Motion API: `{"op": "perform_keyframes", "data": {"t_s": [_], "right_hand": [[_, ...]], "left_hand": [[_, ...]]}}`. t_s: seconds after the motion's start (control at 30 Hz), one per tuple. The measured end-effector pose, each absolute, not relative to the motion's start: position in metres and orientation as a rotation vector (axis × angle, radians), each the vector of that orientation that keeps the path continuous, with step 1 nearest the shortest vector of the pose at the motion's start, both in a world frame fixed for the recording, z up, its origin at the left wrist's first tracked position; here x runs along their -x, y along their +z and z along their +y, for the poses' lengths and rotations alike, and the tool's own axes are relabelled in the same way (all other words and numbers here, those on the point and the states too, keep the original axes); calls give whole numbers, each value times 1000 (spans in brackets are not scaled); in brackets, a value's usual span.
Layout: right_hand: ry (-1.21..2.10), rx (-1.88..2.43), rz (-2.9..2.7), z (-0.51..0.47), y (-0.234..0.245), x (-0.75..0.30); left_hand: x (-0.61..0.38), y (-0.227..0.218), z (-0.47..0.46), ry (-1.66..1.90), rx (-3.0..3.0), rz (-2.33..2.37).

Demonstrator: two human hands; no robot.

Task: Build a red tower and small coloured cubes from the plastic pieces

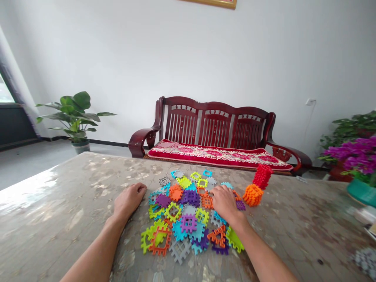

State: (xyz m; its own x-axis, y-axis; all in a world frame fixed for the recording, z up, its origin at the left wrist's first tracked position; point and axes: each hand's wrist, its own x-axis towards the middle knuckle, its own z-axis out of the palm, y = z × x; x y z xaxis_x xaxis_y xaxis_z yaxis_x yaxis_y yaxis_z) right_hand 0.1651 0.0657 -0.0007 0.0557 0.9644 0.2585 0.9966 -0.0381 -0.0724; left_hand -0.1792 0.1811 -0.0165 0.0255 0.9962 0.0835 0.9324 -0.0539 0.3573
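A spread-out pile of flat interlocking plastic tiles with notched edges lies on the table in front of me. My left hand (131, 198) rests on the tabletop left of the pile, its fingers curled in and nothing visible in them. Over the pile's right side, my right hand (225, 199) lies palm down with its fingers reaching left, the tips by an orange square tile (206, 201). Whether they press on it is hidden. Nearer to me are a purple square frame tile (188, 223), an orange triangular tile (217, 236) and a grey tile (179, 250).
Right of the pile stand an orange stack of tiles (253, 195) and a red stack (262, 176). Grey pieces (366, 262) lie at the table's right edge, near a teal flowerpot (361, 192). Beyond the table (73, 203) is a wooden bench (202, 125).
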Motion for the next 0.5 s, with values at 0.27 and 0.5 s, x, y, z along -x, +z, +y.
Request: {"op": "perform_keyframes", "data": {"t_s": [0.27,0.5], "right_hand": [[-16,1679,-2128,76,8,-115],[43,1639,-2385,87,6,-88]], "left_hand": [[179,-18,181,488,-2097,1997],[179,-16,178,495,-2087,1996]]}}
